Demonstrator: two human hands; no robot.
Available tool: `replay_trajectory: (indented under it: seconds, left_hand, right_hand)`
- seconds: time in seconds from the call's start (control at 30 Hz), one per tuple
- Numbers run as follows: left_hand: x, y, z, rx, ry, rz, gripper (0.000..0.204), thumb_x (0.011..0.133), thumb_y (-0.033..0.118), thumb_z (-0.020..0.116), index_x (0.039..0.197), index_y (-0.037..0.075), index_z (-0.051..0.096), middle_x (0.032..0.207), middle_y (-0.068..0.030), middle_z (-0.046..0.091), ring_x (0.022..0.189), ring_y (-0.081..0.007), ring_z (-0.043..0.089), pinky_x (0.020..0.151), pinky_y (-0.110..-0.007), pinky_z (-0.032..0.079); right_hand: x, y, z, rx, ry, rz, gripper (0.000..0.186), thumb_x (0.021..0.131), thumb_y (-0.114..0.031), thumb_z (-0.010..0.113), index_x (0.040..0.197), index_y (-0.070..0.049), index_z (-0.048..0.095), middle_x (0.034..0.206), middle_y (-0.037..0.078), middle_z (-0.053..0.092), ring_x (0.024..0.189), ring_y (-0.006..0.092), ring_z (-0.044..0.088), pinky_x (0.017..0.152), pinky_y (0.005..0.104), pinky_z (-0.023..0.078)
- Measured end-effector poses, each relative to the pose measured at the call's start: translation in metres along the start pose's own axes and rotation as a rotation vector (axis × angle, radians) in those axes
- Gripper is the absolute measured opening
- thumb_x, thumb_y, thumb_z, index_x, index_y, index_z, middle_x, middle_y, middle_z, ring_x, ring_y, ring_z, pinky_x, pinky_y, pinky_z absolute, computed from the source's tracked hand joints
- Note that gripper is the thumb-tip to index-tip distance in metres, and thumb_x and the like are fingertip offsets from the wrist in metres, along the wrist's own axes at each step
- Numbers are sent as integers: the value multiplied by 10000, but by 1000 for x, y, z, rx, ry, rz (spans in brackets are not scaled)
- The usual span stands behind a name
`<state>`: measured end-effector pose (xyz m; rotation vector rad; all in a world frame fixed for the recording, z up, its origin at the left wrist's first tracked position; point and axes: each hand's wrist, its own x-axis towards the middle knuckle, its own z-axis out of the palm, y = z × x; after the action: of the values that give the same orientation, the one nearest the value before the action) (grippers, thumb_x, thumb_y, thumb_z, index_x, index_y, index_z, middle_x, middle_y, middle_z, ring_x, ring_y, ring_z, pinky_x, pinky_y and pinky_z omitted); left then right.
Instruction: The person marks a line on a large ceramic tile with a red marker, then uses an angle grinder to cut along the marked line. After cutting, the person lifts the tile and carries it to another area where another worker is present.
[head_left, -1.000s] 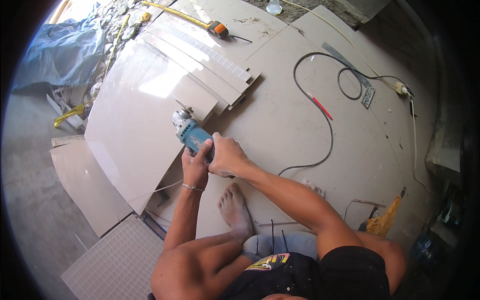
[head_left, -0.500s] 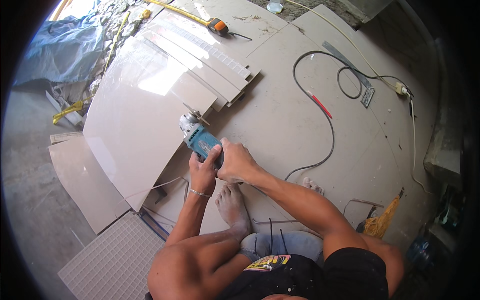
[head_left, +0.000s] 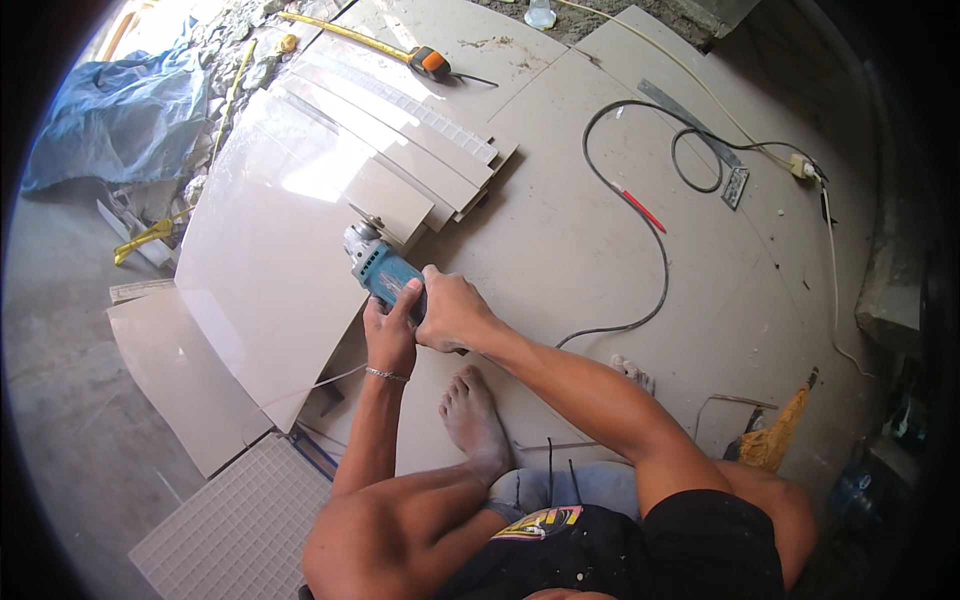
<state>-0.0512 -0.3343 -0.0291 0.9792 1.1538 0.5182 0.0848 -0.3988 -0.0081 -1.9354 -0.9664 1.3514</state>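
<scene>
Both my hands are closed round a teal angle grinder [head_left: 388,275] with a grey metal head. My left hand [head_left: 392,330] wraps its body from below, thumb along the side, and a bracelet circles that wrist. My right hand [head_left: 450,310] grips the rear end, hiding most of it. The thin disc [head_left: 366,216] stands over the big glossy beige tile [head_left: 250,270], near its right edge; whether it touches the tile I cannot tell. Just beyond the disc lie several narrow tile strips [head_left: 430,165], stacked side by side.
An orange-black tape measure [head_left: 430,63] lies extended at the far side. On the right are a black cable [head_left: 665,270], a red pencil-like stick [head_left: 643,211], a metal square [head_left: 735,188] and a plug connector [head_left: 802,167]. A grid-backed tile [head_left: 230,520] lies near left. My bare foot [head_left: 474,425] rests on the floor.
The grinder, held in both my hands, has moved a little to the left and away from me, its disc now farther over the big tile. My grip looks the same.
</scene>
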Motion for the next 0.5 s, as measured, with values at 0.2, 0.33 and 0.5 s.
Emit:
replay_trajectory:
  seconds: [0.2, 0.33, 0.5]
  left_hand:
    - [10, 7, -2, -34, -21, 6, 415, 981, 205, 785, 1229, -66, 591, 1130, -135, 709, 973, -191, 711, 864, -348, 591]
    - [1, 3, 2, -32, -11, -4, 368, 986, 192, 778, 1210, -45, 608, 1106, -111, 712, 952, -168, 708, 830, -323, 577]
    - [-12, -8, 9, -79, -30, -20, 369, 991, 158, 770, 1236, -50, 588, 1120, -117, 708, 982, -194, 717, 875, -347, 583]
  right_hand:
    - [11, -6, 2, -35, 18, 7, 523, 722, -80, 796, 1163, 44, 545, 1076, 318, 719, 1088, 479, 724, 942, 499, 599]
    - [3, -2, 1, -41, -9, 25, 552, 731, -130, 829, 1170, 48, 547, 1081, 314, 719, 1090, 477, 722, 950, 496, 598]
    - [-13, 9, -3, -50, -31, 12, 594, 752, -214, 878, 1168, 61, 555, 1084, 315, 720, 1088, 476, 721, 951, 501, 592]
